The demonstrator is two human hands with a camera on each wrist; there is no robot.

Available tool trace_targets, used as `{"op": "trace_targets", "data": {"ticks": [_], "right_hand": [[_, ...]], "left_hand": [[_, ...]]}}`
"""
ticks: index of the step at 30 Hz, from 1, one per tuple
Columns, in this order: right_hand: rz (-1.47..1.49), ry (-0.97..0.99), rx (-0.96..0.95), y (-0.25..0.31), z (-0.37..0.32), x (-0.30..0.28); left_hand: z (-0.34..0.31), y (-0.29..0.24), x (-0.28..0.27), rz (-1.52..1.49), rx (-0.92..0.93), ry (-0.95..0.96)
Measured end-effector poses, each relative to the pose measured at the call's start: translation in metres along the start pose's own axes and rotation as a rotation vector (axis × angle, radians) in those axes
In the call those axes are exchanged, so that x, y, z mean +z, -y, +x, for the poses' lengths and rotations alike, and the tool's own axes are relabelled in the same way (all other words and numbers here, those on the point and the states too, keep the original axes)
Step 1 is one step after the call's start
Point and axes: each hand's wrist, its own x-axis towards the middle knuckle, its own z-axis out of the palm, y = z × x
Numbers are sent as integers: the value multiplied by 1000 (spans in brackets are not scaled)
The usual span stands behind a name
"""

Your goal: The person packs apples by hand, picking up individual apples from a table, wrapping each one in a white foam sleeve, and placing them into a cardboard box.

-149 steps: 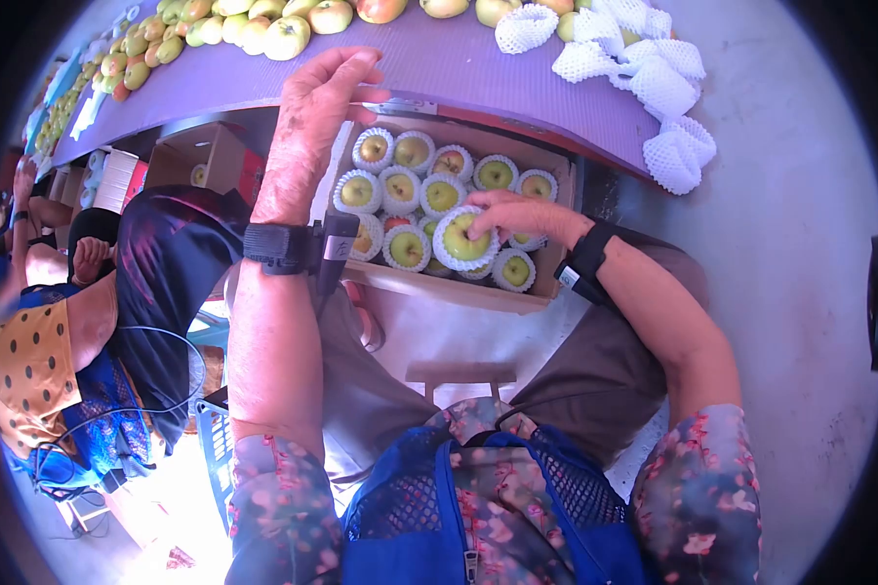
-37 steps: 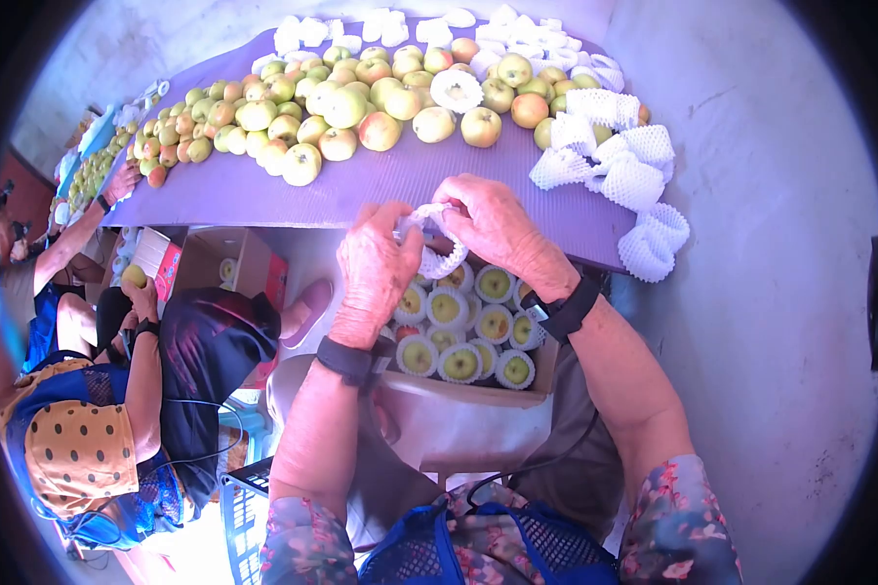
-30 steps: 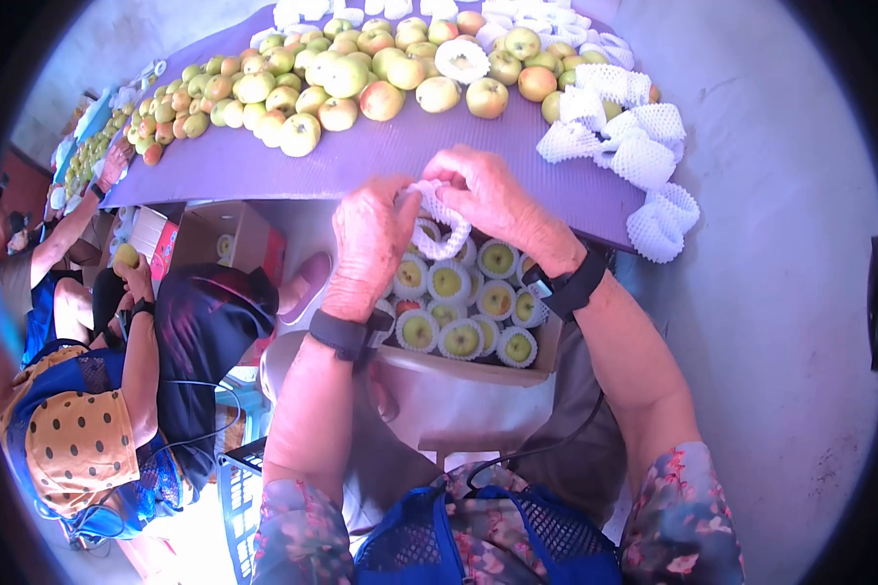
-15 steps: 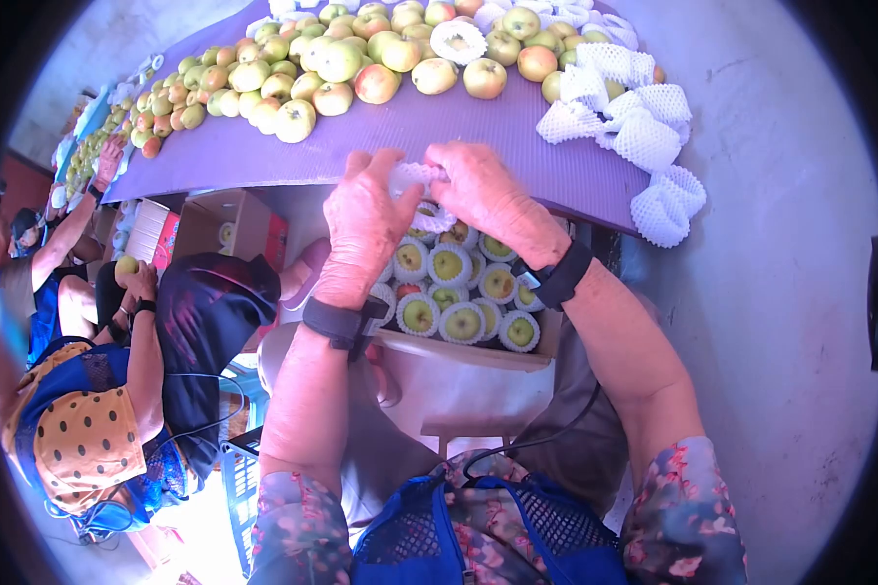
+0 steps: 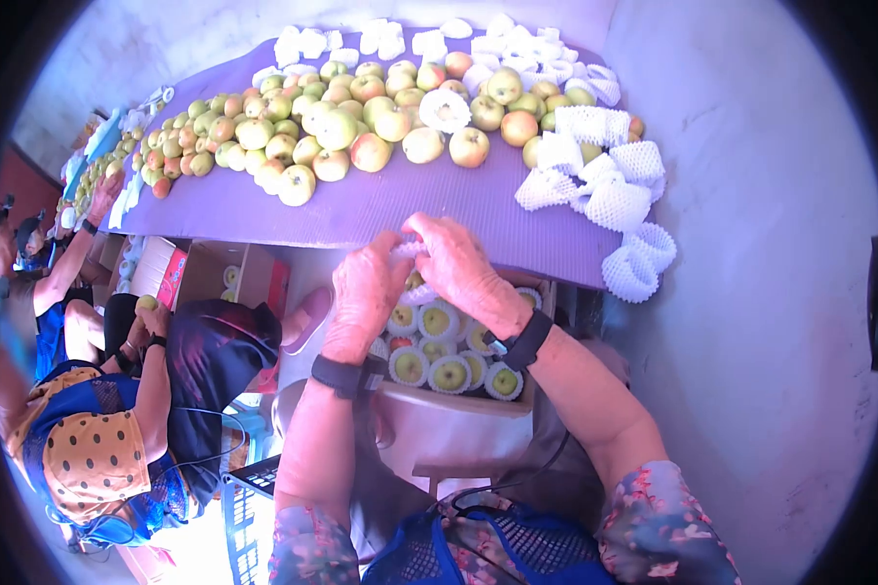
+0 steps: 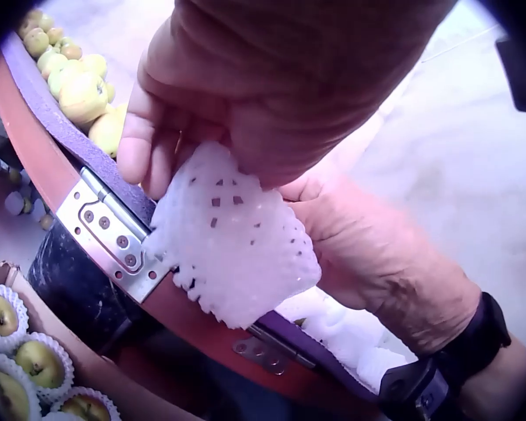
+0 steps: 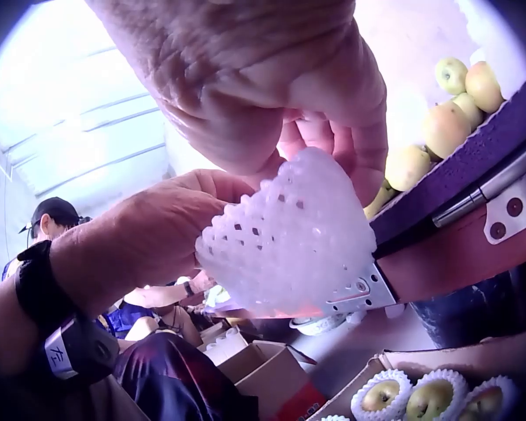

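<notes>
Both hands hold a white foam fruit net (image 6: 232,237) above the front edge of the purple-matted table (image 5: 380,210). My left hand (image 5: 366,297) pinches its upper rim from the left, thumb and fingertips together. From the other side my right hand (image 5: 463,273) pinches the same rim, close beside the left fingers. The net hangs down flattened and flared at its lower edge, as the right wrist view shows, and no apple shows in it. Below the hands sits a cardboard box (image 5: 502,405) holding several apples (image 5: 450,374), each in a foam net.
Loose green-red apples (image 5: 332,129) lie heaped across the table. More foam nets (image 5: 619,200) pile up at its right end. Metal hinge plates (image 6: 114,237) show on the table's edge. At left sits another person (image 5: 98,448) near further boxes (image 5: 229,278).
Five seconds ago my right hand held a netted apple over the box and my left hand was raised with nothing in it. Now both hold a foam net, its ring narrower than a second ago.
</notes>
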Motion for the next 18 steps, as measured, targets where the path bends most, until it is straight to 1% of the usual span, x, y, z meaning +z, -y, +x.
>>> {"op": "trace_targets", "data": {"ticks": [1,4,7,9,10,11,14,17,18], "right_hand": [[4,29,12,0,0,-1],[68,87,-53,-8,4,1],[297,98,34,-5,9,-14],[310,-25,72,-13,13,-21],[319,-85,91,-17,16,-25],[236,-198,113,-22,18,-30],[127,-449,152,-60,32,-36],[6,-506,169,-86,54,-36],[-17,-496,188,-89,63,-37]], "left_hand": [[-1,0,1,15,8,-2],[-4,-1,-1,20,34,-26],[-4,1,0,-16,86,-138],[-3,4,1,-48,134,-235],[-2,6,0,-52,138,-243],[-2,7,-2,-59,142,-255],[0,7,-6,-122,137,-290],[-3,9,-10,-138,117,-302],[-3,11,-10,-143,116,-306]]}}
